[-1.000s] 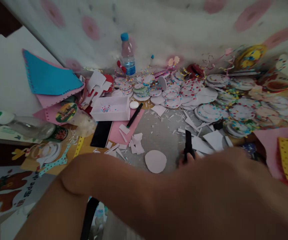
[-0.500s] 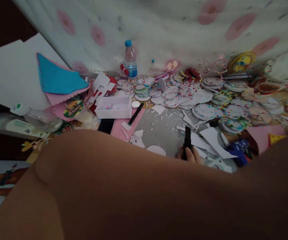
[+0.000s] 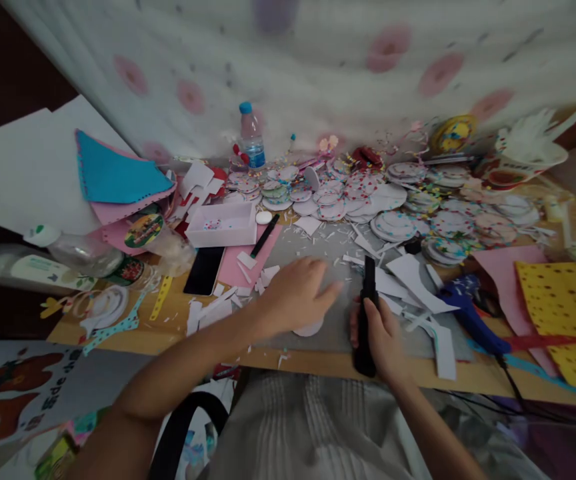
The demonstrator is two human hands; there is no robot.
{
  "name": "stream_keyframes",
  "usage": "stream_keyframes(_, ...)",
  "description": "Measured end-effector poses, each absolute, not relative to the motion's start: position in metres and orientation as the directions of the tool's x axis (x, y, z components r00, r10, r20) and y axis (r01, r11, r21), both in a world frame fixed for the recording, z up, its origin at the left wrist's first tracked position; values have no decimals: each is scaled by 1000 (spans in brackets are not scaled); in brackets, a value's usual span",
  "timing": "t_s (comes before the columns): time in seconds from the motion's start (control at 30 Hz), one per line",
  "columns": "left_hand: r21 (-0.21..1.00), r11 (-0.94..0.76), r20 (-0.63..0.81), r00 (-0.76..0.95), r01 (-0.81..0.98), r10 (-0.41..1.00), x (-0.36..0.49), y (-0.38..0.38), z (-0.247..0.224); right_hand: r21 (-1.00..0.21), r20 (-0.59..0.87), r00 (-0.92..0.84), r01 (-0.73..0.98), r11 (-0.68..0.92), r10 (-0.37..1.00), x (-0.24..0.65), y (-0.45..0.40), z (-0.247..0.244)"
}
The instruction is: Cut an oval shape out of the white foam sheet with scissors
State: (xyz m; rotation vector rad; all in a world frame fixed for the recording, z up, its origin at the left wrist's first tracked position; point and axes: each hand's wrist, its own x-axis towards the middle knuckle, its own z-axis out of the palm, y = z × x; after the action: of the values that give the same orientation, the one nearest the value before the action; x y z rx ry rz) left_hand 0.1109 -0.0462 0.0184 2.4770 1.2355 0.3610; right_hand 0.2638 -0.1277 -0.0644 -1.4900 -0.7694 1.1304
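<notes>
My right hand (image 3: 381,337) is closed around a long black tool (image 3: 367,333) held upright near the table's front edge; its exact kind is unclear. My left hand (image 3: 298,297) reaches over the grey mat (image 3: 338,267), slightly blurred, thumb apart from the fingers and nothing visible in it. Beneath that hand lies a white paper disc (image 3: 309,329), partly covered by it. White paper offcuts (image 3: 418,283) lie just right of the black tool. Several stacks of white discs with coloured dots (image 3: 393,225) fill the back of the table.
A white box (image 3: 222,233) with coloured bits, a black pen (image 3: 265,235) and a phone (image 3: 205,271) sit left of the mat. A water bottle (image 3: 253,137) stands behind. Rightward are a blue glue gun (image 3: 473,317), yellow dotted felt (image 3: 565,307) and a bowl (image 3: 531,160).
The bare arm that filled the lower view has dropped away, bringing my left hand into sight over the mat. The camera view has shifted. My right hand keeps the black tool.
</notes>
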Motion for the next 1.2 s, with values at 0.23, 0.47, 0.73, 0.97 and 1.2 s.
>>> stream_keyframes(0.23, 249, -532, -6, 551, 809, 835, 96, -73, -36, -958, -275, 324, -171, -230, 905, 263, -125, -61)
stream_keyframes(0.47, 622, -448, 89, 511, 642, 855, 82, -74, -37, -951, -290, 286, -188, -243, 913, 264, -127, -61)
stream_keyframes(0.73, 955, 276, -227, 330, -109, 916, 74, -90, -30, -935, -350, 257, -151, -320, 901, 261, -124, -63)
stream_keyframes(0.97, 842, 418, -295, 357, -341, 886, 66, -79, -32, -938, -309, 106, 132, -321, 945, 268, -121, -47)
stream_keyframes(1.2, 921, 384, -339, 358, -62, 870, 67, -79, -19, -905, -81, -20, 421, -65, 996, 268, -119, -22)
